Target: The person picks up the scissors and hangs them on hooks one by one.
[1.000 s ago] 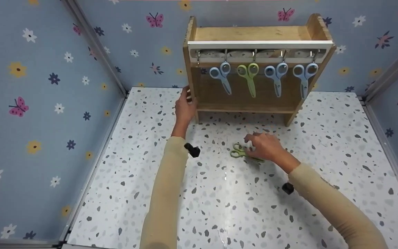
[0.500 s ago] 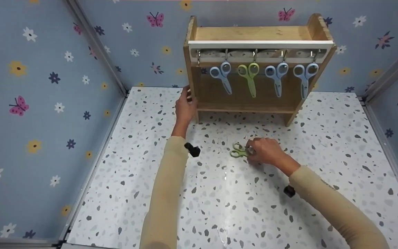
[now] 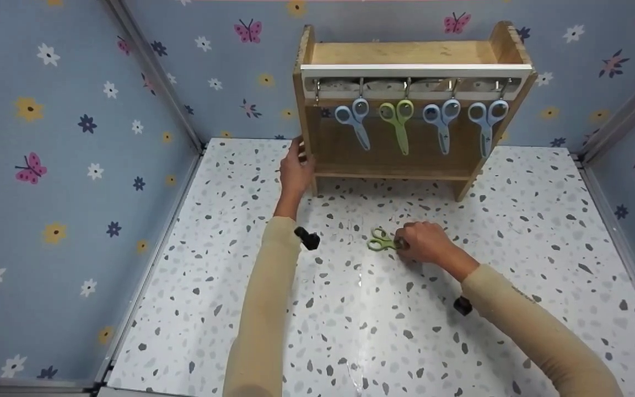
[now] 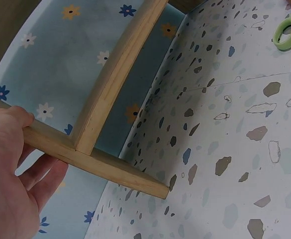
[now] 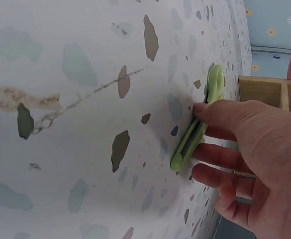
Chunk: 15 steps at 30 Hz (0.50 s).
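Note:
My left hand (image 3: 296, 173) grips the left side panel of a wooden rack (image 3: 400, 53). In the left wrist view its thumb lies on one face of the wooden panel (image 4: 55, 142) and the fingers are on the other. Green scissors (image 3: 387, 243) lie on the table in front of the rack, finger loops pointing left. My right hand (image 3: 426, 241) pinches them by the blade end, which it hides in the head view. Seen from the right wrist, thumb and fingers hold the green scissors (image 5: 187, 144) along their length, close to the tabletop.
From hooks on the rack's white rail (image 3: 416, 70) hang blue scissors (image 3: 359, 124), green scissors (image 3: 399, 125) and two more blue pairs (image 3: 442, 125). Another hook (image 3: 316, 92) is at the rail's left end. Flower-patterned walls (image 3: 64, 182) enclose the speckled table (image 3: 213, 264).
My right hand has lowered onto the green scissors and its fingers have closed on their blade end. The left hand and the rack have stayed in place.

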### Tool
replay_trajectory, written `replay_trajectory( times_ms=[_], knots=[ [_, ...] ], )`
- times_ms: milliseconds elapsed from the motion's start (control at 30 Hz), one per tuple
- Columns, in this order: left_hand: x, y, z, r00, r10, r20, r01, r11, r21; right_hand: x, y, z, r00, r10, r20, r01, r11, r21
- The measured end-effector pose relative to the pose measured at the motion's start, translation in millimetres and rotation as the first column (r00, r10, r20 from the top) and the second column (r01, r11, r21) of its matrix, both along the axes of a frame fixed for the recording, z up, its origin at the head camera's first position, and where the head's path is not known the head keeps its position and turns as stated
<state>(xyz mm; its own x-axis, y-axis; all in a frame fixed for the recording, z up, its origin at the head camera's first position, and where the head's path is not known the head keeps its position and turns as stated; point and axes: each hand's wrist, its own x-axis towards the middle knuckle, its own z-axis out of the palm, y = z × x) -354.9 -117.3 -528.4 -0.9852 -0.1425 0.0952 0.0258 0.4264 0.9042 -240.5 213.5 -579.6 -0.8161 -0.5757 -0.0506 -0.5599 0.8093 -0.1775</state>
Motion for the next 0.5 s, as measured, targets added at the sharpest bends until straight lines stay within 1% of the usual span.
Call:
replay_trajectory(
  times_ms=[500],
  knots=[
    [-1.3, -0.4, -1.1, 1.0, 0.001, -0.009, -0.001, 1.0, -0.001, -0.4, -3.2, -0.3, 0.998, -0.025, 0.056, 0.024, 1.0, 0.014]
  ],
)
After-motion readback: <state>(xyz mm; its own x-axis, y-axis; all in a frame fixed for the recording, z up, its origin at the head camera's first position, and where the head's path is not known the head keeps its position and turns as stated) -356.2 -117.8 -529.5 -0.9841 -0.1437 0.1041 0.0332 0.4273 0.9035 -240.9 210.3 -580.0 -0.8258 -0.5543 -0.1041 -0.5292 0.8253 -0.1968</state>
